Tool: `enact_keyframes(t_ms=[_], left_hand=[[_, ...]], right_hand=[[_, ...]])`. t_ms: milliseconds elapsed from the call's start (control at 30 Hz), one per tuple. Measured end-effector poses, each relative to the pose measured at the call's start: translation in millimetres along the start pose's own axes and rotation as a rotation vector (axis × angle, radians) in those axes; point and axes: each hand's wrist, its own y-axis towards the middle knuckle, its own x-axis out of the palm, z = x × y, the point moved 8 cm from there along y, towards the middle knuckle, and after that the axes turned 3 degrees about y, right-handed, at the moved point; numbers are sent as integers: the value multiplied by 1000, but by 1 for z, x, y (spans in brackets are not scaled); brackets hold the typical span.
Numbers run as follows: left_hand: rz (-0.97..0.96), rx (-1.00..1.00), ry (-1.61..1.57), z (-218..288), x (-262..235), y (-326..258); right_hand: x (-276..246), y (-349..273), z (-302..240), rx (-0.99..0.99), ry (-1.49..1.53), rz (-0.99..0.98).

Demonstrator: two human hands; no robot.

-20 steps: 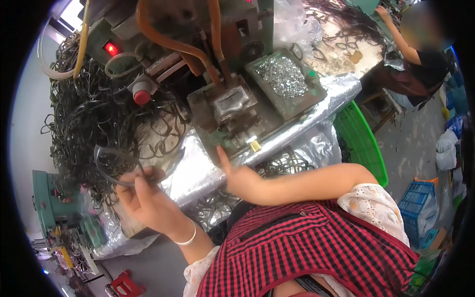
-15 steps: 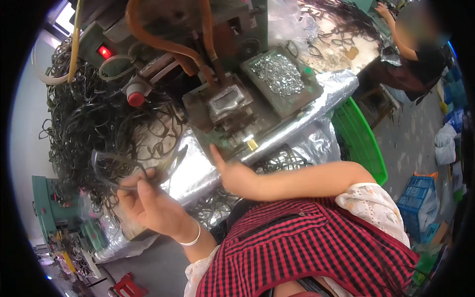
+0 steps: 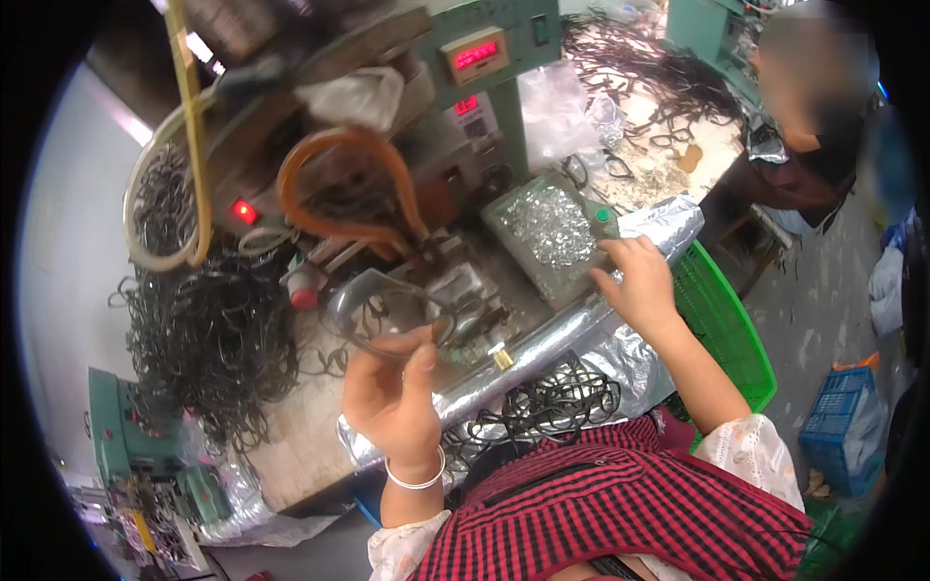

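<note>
A dark, partly see-through eyeglass frame point(image 3: 360, 341) is held up near the middle of the frame by the left hand point(image 3: 395, 395). It is pinched between thumb and fingers, hand nearly closed on it; some blur. A white bracelet point(image 3: 417, 481) is worn on that wrist. Behind the held piece, a metal fixture point(image 3: 463, 289) is partly covered from view.

The right hand point(image 3: 639, 283) is seen right of centre, half open, fingers bent, thumb and fingertips apart; no object can be made out in it. It is placed at the right edge of a tray point(image 3: 526, 263) filled with small silver pieces point(image 3: 549, 228); whether the tray is touched cannot be told. A green button point(image 3: 603, 215) is seen just beside the fingers.

A foil-wrapped roll point(image 3: 572, 332) is laid along the front of the counter point(image 3: 310, 418), with a small yellow block point(image 3: 502, 358) set by it. Dark frames are piled in a heap point(image 3: 208, 329) at left. An orange hose point(image 3: 291, 184) is looped above centre; a red display point(image 3: 477, 53) is lit at top. A green basket point(image 3: 736, 320) is placed at right.
</note>
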Motion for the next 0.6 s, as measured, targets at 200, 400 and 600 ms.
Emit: enact_keyframes(t_ms=[200, 400, 600], left_hand=[[-229, 153, 370, -1, 27, 9], [-268, 185, 393, -4, 25, 6], [-288, 183, 395, -3, 28, 10]], right_hand=[[46, 19, 10, -11, 75, 130], [35, 38, 5, -61, 182, 196], [41, 65, 15, 18, 206, 45]])
